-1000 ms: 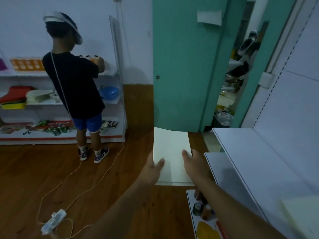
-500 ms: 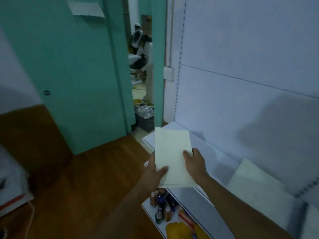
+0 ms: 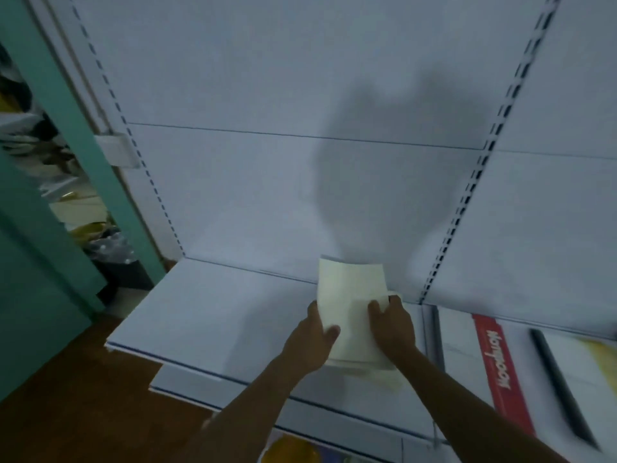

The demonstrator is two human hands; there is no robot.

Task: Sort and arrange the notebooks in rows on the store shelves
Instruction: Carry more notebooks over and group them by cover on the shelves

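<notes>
A cream notebook [image 3: 350, 295] is held in both hands over the white shelf [image 3: 213, 315]. My left hand [image 3: 312, 339] grips its left edge with the thumb on the cover. My right hand [image 3: 394, 325] grips its right side, thumb on top. Under it, on the shelf, lies another cream notebook [image 3: 384, 372], partly hidden by the held one and my right hand. To the right on the neighbouring shelf lie a red notebook [image 3: 500, 369] and a white notebook with a dark spine [image 3: 567, 372].
The white back panel [image 3: 267, 178] rises behind the shelf, with slotted uprights at left and right. A teal door frame [image 3: 66, 135] and a cluttered doorway stand at the left. A lower shelf edge [image 3: 233, 385] juts out below. Brown wooden floor [image 3: 66, 412] lies at lower left.
The view has swung right from the room and door to the shelf. Both hands have carried the cream notebook over the shelf, above the notebook lying there.
</notes>
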